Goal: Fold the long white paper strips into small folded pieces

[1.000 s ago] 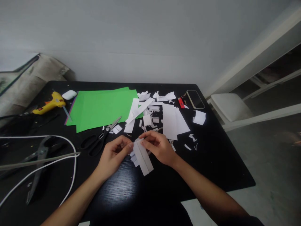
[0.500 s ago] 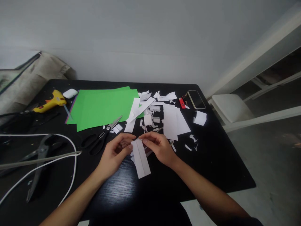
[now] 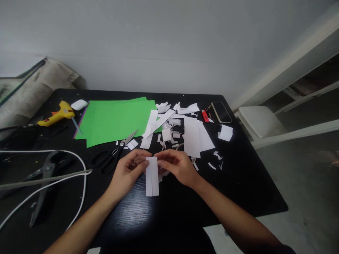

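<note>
A white folded paper strip (image 3: 152, 179) hangs between my hands, with a seam running down its length. My left hand (image 3: 131, 167) pinches its upper left edge between thumb and fingers. At the upper right edge, my right hand (image 3: 177, 165) grips the same strip with its thumb and fingertips. Small white paper scraps (image 3: 164, 174) lie behind the strip, partly hidden by my right hand. Black-handled scissors (image 3: 113, 152) rest on the table just beyond my left hand, blades pointing away to the right.
Green sheets (image 3: 116, 121) lie at the back, beside cut white papers (image 3: 192, 135) and many scraps. A yellow glue gun (image 3: 59, 114), a white cable (image 3: 85, 183) and large shears (image 3: 43, 187) are on the left. A phone (image 3: 221, 112) and red lighter (image 3: 204, 115) sit back right on the black table (image 3: 238, 187).
The folded strip has swung from a slant to nearly upright, its lower end moving left. My hands have shifted only slightly and keep their hold.
</note>
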Demonstrator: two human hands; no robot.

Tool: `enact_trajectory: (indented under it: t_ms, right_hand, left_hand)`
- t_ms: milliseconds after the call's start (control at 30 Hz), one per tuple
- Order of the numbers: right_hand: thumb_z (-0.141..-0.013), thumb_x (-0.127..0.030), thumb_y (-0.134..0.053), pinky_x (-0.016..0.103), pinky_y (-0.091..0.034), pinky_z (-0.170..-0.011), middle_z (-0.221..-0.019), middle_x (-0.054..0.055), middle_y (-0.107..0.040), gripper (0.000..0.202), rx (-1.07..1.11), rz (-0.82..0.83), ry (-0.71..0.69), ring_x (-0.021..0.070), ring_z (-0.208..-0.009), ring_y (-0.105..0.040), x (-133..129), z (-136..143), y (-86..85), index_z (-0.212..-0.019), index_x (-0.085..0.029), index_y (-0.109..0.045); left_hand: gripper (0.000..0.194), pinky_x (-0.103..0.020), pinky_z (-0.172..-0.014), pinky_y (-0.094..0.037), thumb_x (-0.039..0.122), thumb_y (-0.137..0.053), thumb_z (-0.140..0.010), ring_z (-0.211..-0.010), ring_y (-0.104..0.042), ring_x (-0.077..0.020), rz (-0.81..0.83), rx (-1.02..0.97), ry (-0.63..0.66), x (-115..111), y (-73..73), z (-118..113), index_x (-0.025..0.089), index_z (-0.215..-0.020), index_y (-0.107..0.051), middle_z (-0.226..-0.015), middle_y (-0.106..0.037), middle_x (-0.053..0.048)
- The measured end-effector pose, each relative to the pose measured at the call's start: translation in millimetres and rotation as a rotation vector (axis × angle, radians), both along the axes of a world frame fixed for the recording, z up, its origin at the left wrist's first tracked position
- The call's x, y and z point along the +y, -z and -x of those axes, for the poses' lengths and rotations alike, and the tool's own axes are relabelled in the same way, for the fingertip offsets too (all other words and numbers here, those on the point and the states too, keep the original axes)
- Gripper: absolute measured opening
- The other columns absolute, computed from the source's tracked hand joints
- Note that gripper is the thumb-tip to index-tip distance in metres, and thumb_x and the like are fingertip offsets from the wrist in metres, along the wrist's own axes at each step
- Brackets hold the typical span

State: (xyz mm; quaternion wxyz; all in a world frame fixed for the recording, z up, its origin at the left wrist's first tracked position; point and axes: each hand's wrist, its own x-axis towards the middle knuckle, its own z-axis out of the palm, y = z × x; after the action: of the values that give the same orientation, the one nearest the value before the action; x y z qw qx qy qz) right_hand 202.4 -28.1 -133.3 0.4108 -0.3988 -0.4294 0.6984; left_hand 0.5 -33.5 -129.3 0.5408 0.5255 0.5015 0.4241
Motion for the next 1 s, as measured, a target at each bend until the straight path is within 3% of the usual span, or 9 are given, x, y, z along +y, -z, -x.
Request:
enact_trajectory:
  t_ms: [300, 500, 667, 767, 900, 1000]
  right_hand:
    - [-0.08, -0.033, -0.087, 0.037, -0.069, -0.076, -0.085, 0.002, -0.08, 0.025, 0.006, 0.014, -0.011, 0.0165, -0.071, -0.077, 0, 0, -0.7, -0.1, -0.02, -0.08]
    - [-0.082, -0.03, -0.083, 0.036, -0.067, -0.075, -0.088, 0.003, -0.079, 0.02, -0.025, -0.019, -0.014, 0.0173, -0.075, -0.077, -1, 0, -1.6, -0.099, -0.02, -0.079]
    - [-0.084, -0.022, -0.074, 0.033, -0.063, -0.073, -0.096, 0.005, -0.078, 0.013, -0.254, -0.254, 0.045, 0.0185, -0.084, -0.074, -4, 0, -0.6, -0.096, -0.022, -0.078]
    - [-0.084, -0.028, -0.078, 0.031, -0.06, -0.069, -0.094, 0.005, -0.077, 0.008, -0.352, -0.36, 0.102, 0.0193, -0.082, -0.073, -5, 2, 1.7, -0.09, -0.022, -0.078]
    - [-0.084, -0.04, -0.081, 0.031, -0.057, -0.065, -0.079, 0.003, -0.075, 0.02, -0.343, -0.239, 0.186, 0.0182, -0.071, -0.069, -4, 2, 2.7, -0.08, -0.021, -0.076]
    - [-0.082, -0.045, -0.083, 0.031, -0.057, -0.065, -0.076, 0.002, -0.074, 0.025, -0.302, -0.176, 0.196, 0.0182, -0.068, -0.069, -3, 2, 1.2, -0.078, -0.021, -0.075]
  left_hand:
    - [0.018, -0.022, -0.061, -0.048, 0.035, -0.075, -0.088, -0.063, -0.06, -0.0122, 0.154, -0.219, 0.058, 0, 9.2, 4, 0.018, -0.096, -0.074, -0.08, -0.073, -0.002]
    - [0.016, -0.022, -0.061, -0.048, 0.033, -0.076, -0.087, -0.064, -0.06, -0.0119, 0.171, -0.236, 0.054, 2, 9.3, 2, 0.018, -0.095, -0.074, -0.077, -0.072, -0.001]
    - [0.015, -0.022, -0.061, -0.05, 0.03, -0.076, -0.085, -0.064, -0.061, -0.0125, 0.116, -0.131, 0.068, 1, 3.8, 0, 0.018, -0.093, -0.076, -0.075, -0.072, -0.002]
    - [0.019, -0.024, -0.061, -0.052, 0.034, -0.073, -0.089, -0.064, -0.063, -0.0135, 0.11, -0.129, 0.111, 0, 2.9, -2, 0.017, -0.093, -0.076, -0.078, -0.073, -0.003]
    - [0.028, -0.03, -0.064, -0.058, 0.04, -0.065, -0.095, -0.071, -0.07, -0.0189, 0.154, -0.258, 0.169, 0, 5.5, -2, 0.015, -0.101, -0.073, -0.087, -0.076, -0.009]
    - [0.026, -0.03, -0.064, -0.058, 0.038, -0.067, -0.094, -0.068, -0.07, -0.0177, 0.145, -0.214, 0.171, 0, 5.1, -2, 0.015, -0.102, -0.071, -0.089, -0.077, -0.008]
